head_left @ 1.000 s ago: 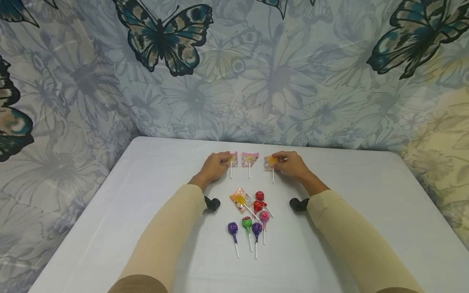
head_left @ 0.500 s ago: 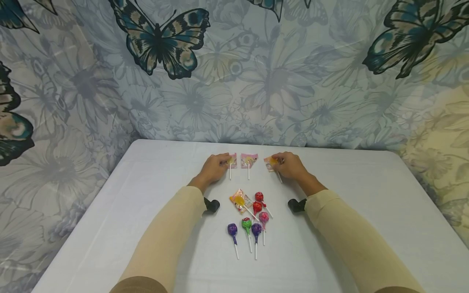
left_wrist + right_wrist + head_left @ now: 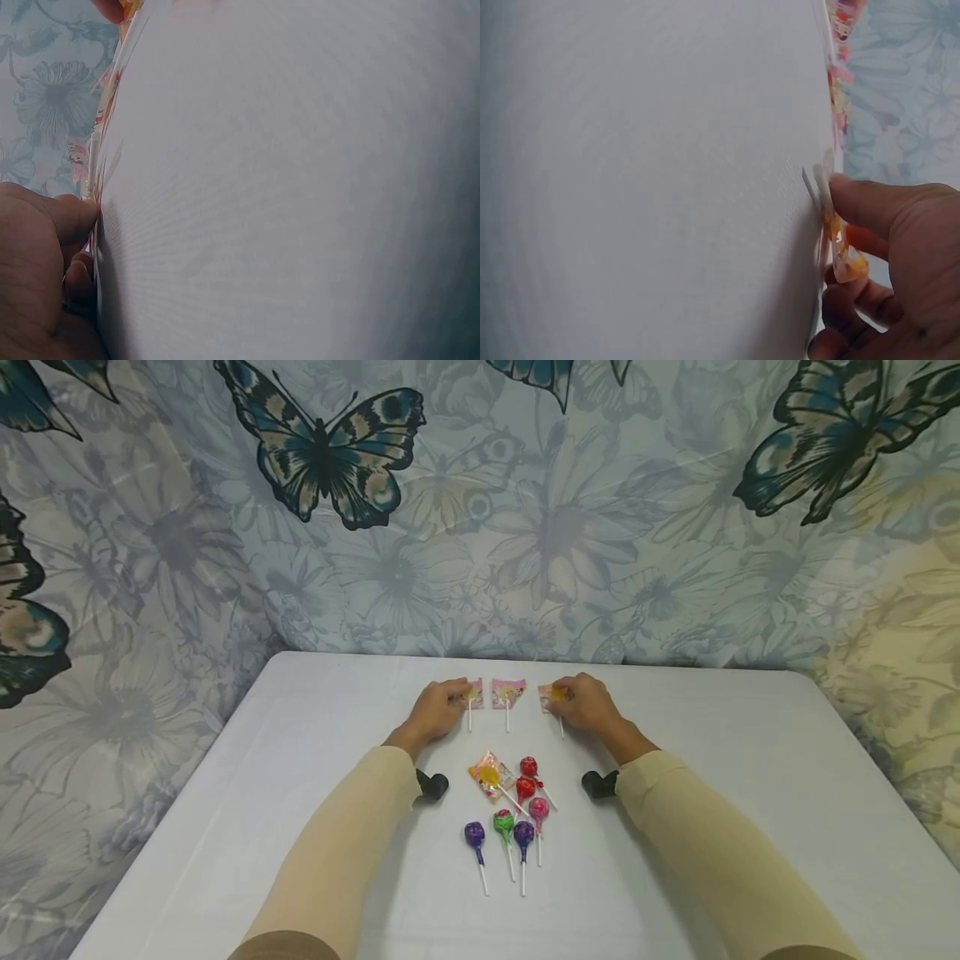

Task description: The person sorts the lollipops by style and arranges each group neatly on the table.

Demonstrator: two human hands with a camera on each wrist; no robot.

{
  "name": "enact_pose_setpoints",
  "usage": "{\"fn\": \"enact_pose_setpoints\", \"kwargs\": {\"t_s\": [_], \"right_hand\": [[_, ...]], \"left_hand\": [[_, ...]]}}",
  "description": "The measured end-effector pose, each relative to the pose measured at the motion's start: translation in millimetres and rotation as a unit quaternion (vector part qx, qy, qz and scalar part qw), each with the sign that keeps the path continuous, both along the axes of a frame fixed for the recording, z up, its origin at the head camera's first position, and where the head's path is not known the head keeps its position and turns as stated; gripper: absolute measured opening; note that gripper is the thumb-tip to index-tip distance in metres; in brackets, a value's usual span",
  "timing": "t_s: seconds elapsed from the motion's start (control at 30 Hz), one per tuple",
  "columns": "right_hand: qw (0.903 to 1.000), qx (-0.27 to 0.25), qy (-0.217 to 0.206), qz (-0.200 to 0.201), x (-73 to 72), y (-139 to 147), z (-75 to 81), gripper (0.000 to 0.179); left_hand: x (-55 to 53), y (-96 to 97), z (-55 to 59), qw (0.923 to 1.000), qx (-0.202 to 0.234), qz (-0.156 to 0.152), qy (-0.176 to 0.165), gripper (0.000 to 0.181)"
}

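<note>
White desk (image 3: pixel 240 793), left hand (image 3: pixel 438 707) pinching a yellow lollipop (image 3: pixel 475 695), right hand (image 3: pixel 591 703) pinching an orange lollipop (image 3: pixel 550 695); middle pink-wrapped lollipop (image 3: pixel 507 694) lies between.

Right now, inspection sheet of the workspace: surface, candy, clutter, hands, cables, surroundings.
Surface: white tabletop.
Job's things: left-end lollipop, middle lollipop and right-end lollipop in a far row; nearer, yellow lollipop, two red lollipops, pink lollipop, green lollipop, two purple lollipops.
Clutter: nothing seen.
Grippers: left hand pinches left-end lollipop; right hand pinches right-end lollipop.
Cables: nothing seen.
Surroundings: butterfly-print backdrop behind; black knobs by both sleeve cuffs.
</note>
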State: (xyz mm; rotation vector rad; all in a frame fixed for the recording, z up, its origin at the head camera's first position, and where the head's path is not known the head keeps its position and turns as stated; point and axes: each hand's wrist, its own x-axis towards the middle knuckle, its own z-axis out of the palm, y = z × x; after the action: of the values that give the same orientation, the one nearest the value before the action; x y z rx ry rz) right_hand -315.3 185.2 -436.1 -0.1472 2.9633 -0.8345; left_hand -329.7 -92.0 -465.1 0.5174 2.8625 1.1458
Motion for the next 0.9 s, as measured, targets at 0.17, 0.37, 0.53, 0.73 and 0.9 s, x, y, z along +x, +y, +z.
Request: {"fn": "enact_pose_setpoints", "kwargs": {"t_s": [0.17,0.37,0.53,0.73,0.9], "right_hand": [[0.9999,0.006,-0.010,-0.007,-0.5,-5.2,-3.9,0.046],[0.9998,0.005,-0.013,-0.011,-0.6,-6.5,-3.0,0.047],[0.9999,0.003,-0.003,-0.013,-0.7,-4.2,-1.6,0.047],[0.9994,-0.018,-0.015,-0.025,1.1,-0.6,0.7,0.049],[0.9995,-0.023,-0.003,-0.020,3.0,5.8,6.4,0.049]], "left_hand": [[1.9,-2.4,-1.6,0.9999,0.006,0.008,-0.010,0.036],[1.8,-3.1,-1.9,0.9999,0.003,0.006,-0.009,0.036],[0.7,-1.4,-0.1,0.9998,0.005,0.013,-0.015,0.036],[-0.4,0.4,1.0,0.9995,0.005,0.018,-0.024,0.037],[-1.7,0.4,0.2,0.9995,0.000,0.018,-0.025,0.037]]}}
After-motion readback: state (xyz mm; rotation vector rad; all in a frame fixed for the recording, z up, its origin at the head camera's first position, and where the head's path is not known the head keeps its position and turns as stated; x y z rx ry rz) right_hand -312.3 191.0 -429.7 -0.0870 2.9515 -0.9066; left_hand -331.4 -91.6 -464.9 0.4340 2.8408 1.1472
